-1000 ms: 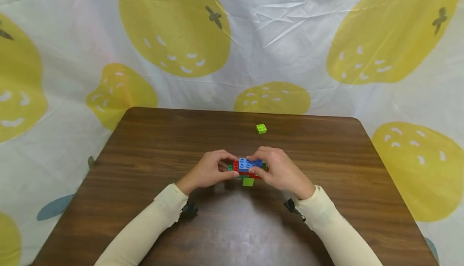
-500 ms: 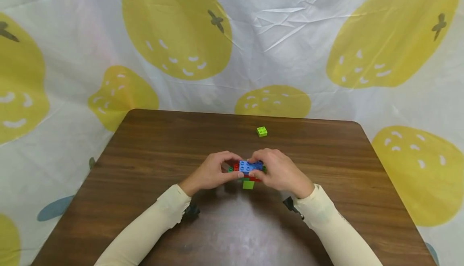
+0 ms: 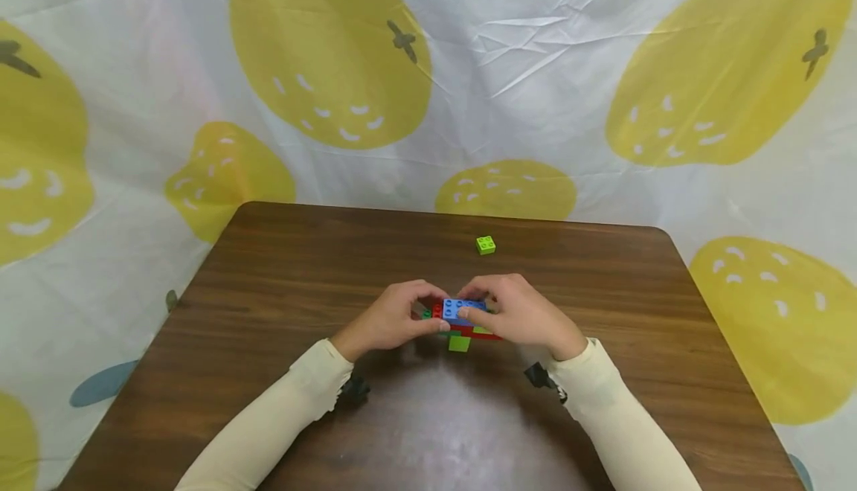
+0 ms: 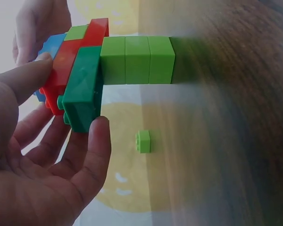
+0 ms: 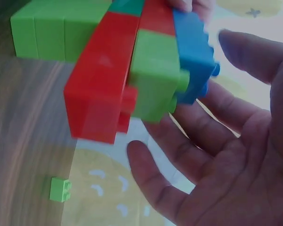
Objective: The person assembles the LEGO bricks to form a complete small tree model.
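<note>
A toy brick structure stands between my hands: a column of lime bricks [image 4: 137,60] carries a green brick [image 4: 85,77] and a red brick [image 5: 101,75] side by side. Above these lie another red brick [image 4: 65,63] and a lime brick [image 5: 155,70], with a blue brick [image 3: 452,309] on top. My left hand [image 3: 388,318] holds the structure's left end, thumb on the red brick's near side, fingers behind. My right hand [image 3: 525,318] surrounds the blue brick's right end; its thumb stands apart from the brick, fingers spread behind. Whether those fingers touch is unclear.
One loose lime brick [image 3: 485,245] lies on the brown wooden table [image 3: 321,245], beyond the structure. A white cloth [image 3: 509,104] with yellow fruit prints hangs behind the table's far edge.
My right thumb has lifted from the blue brick's near side, and the right hand has loosened. The left hand stays at the structure's left end.
</note>
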{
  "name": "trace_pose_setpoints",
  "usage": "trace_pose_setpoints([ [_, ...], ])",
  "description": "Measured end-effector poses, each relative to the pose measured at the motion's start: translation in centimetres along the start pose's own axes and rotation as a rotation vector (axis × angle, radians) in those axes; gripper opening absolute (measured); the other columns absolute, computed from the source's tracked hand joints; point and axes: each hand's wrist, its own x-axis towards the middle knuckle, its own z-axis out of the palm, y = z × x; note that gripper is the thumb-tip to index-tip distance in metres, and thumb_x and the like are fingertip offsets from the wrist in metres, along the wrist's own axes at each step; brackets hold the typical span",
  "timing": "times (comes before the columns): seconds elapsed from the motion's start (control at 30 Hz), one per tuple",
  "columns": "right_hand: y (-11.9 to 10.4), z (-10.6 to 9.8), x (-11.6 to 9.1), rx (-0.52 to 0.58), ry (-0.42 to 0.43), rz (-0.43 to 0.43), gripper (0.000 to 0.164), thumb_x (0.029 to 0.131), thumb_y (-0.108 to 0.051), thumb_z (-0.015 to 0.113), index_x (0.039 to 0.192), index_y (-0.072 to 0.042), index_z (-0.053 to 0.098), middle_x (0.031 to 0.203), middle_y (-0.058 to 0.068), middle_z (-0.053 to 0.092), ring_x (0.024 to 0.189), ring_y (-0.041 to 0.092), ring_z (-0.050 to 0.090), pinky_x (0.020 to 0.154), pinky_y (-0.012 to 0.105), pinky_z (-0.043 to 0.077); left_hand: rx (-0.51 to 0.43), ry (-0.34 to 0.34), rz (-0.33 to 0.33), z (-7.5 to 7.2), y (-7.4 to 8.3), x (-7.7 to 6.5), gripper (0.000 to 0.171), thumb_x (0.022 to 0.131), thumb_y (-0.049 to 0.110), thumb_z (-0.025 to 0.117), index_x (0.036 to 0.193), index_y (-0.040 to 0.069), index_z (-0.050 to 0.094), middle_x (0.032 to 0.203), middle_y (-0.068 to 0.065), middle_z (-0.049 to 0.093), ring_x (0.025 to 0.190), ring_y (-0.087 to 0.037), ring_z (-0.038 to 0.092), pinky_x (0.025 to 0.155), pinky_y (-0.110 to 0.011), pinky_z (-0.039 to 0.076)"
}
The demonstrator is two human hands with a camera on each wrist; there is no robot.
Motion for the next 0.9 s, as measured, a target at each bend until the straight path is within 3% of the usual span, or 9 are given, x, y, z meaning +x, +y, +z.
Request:
trace_pose_setpoints([
  [0.2, 1.4, -1.0, 1.1, 0.066, 0.099, 0.033, 0.021, 0.1, -0.03, 0.074, 0.117, -0.017, 0.075, 0.106, -0.004, 0.078, 0.097, 0.013, 0.072, 0.091, 0.047, 0.06, 0.032, -0.011, -0.032, -0.1, 0.3, 0.1, 0.043, 0.09, 0.027, 0.087, 0.126, 0.009, 0.072, 0.115, -0.004, 0.072, 0.101, -0.016, 0.068, 0.079, -0.021, 0.06],
  [0.5, 4.9, -0.8, 3.9, 0.053, 0.219, 0.072, 0.017, 0.101, -0.027, 0.073, 0.113, -0.015, 0.076, 0.098, -0.001, 0.077, 0.085, 0.021, 0.069, 0.077, 0.036, 0.057, 0.053, -0.021, -0.041, -0.2, 0.3, 0.2, 0.043, 0.089, 0.028, 0.088, 0.125, 0.009, 0.073, 0.114, -0.003, 0.072, 0.098, -0.015, 0.066, 0.079, -0.02, 0.059],
  [0.73, 7.5, -0.1, 5.7, 0.053, 0.281, 0.131, 0.023, 0.1, -0.025, 0.074, 0.116, -0.008, 0.075, 0.1, 0.005, 0.075, 0.091, 0.027, 0.067, 0.081, 0.04, 0.055, 0.066, -0.023, -0.047, -0.2, 0.3, 0.2, 0.043, 0.09, 0.03, 0.087, 0.125, 0.01, 0.073, 0.114, -0.002, 0.072, 0.096, -0.013, 0.066, 0.079, -0.02, 0.059],
  [0.9, 9.5, 0.2, 6.9, 0.026, 0.296, 0.184, 0.03, 0.1, -0.027, 0.073, 0.121, -0.006, 0.073, 0.113, 0.011, 0.074, 0.105, 0.032, 0.067, 0.092, 0.048, 0.055, 0.069, -0.02, -0.044, -0.2, 0.4, 0.1, 0.043, 0.09, 0.03, 0.087, 0.124, 0.009, 0.073, 0.114, -0.003, 0.072, 0.095, -0.012, 0.066, 0.078, -0.021, 0.059],
])
